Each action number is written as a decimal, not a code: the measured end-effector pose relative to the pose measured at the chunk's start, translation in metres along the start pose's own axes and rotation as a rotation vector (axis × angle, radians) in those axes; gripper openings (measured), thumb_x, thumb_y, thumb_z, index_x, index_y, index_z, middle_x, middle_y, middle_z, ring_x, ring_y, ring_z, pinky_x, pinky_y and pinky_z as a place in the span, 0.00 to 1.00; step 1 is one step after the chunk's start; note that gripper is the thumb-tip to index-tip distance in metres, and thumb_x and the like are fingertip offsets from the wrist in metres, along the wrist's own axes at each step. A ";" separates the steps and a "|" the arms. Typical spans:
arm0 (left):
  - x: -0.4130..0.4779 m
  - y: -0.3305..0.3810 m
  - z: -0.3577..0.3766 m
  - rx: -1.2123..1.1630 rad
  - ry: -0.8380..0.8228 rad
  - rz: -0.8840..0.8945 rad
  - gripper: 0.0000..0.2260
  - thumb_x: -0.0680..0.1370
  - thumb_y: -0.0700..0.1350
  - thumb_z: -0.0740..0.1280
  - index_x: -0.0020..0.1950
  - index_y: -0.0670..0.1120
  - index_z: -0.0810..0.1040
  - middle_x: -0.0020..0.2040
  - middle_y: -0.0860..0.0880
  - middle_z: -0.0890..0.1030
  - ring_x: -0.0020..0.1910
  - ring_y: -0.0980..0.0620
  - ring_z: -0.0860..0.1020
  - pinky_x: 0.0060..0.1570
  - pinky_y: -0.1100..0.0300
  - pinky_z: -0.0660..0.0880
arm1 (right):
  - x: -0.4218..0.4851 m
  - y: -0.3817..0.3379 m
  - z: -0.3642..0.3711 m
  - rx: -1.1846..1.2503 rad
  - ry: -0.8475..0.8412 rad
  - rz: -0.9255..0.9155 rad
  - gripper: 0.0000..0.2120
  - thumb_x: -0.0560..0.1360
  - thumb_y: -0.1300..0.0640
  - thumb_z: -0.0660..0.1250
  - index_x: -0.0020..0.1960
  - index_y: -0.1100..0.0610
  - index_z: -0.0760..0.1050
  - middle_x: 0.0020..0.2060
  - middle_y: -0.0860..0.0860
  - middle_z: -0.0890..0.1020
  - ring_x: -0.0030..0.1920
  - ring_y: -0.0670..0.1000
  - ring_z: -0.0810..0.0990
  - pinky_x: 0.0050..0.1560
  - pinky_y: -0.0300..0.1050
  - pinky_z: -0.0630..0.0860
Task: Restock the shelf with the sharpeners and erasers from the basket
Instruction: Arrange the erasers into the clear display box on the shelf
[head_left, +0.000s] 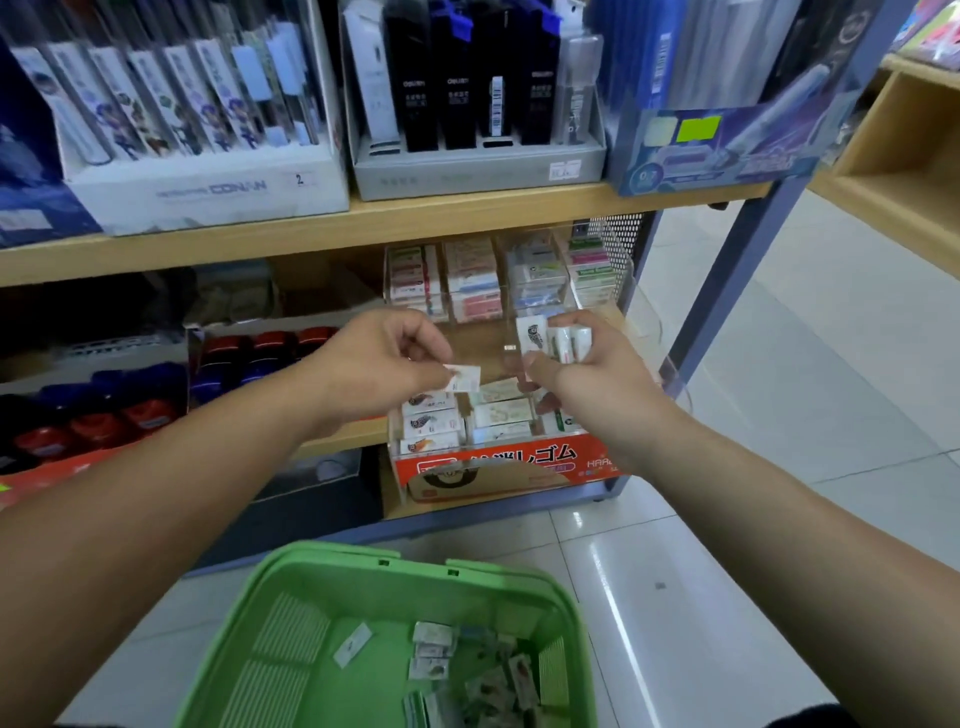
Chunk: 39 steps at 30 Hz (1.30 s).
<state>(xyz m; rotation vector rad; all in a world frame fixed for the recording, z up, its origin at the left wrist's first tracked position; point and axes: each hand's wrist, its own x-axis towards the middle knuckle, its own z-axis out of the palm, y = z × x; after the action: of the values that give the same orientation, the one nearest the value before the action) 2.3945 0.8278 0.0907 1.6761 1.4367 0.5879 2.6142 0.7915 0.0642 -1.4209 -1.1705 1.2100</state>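
A green basket (363, 554) is sitting on the floor below the shelf (353, 439), carrying loose wrapped erasers (434, 649) toward its right side. Above it, the left hand (379, 358) is pinching one small white eraser (464, 378) over the front rows of a clear display case (519, 462) standing at the shelf's right end. The right hand (587, 374), just beside, is gripping a bunch of erasers (556, 340), probably three or four; blur is obscuring the count. Further back, stacked erasers (475, 280) are filling the case's rear compartments.
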 end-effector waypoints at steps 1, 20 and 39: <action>-0.004 -0.009 -0.005 0.036 -0.001 0.006 0.06 0.76 0.38 0.76 0.49 0.48 0.83 0.44 0.48 0.85 0.39 0.54 0.83 0.37 0.63 0.78 | 0.001 0.000 0.005 0.021 -0.018 0.012 0.11 0.80 0.62 0.72 0.59 0.51 0.77 0.48 0.51 0.88 0.45 0.50 0.88 0.41 0.45 0.84; -0.013 -0.020 0.012 -0.126 -0.038 0.168 0.05 0.79 0.50 0.74 0.51 0.50 0.85 0.44 0.50 0.85 0.39 0.59 0.81 0.39 0.64 0.77 | -0.007 -0.004 0.023 0.118 -0.231 0.173 0.16 0.74 0.69 0.75 0.61 0.63 0.80 0.41 0.59 0.85 0.39 0.57 0.83 0.39 0.48 0.82; -0.005 -0.054 0.000 0.493 0.016 0.238 0.01 0.78 0.52 0.73 0.47 0.57 0.84 0.45 0.61 0.77 0.47 0.58 0.78 0.46 0.53 0.80 | 0.003 -0.005 0.035 0.162 -0.142 0.244 0.14 0.73 0.65 0.78 0.58 0.58 0.84 0.48 0.55 0.88 0.42 0.49 0.87 0.37 0.45 0.82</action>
<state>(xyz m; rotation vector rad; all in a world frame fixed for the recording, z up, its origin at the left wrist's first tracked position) 2.3624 0.8236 0.0473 2.2540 1.4847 0.3909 2.5794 0.7968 0.0651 -1.4016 -0.9869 1.5612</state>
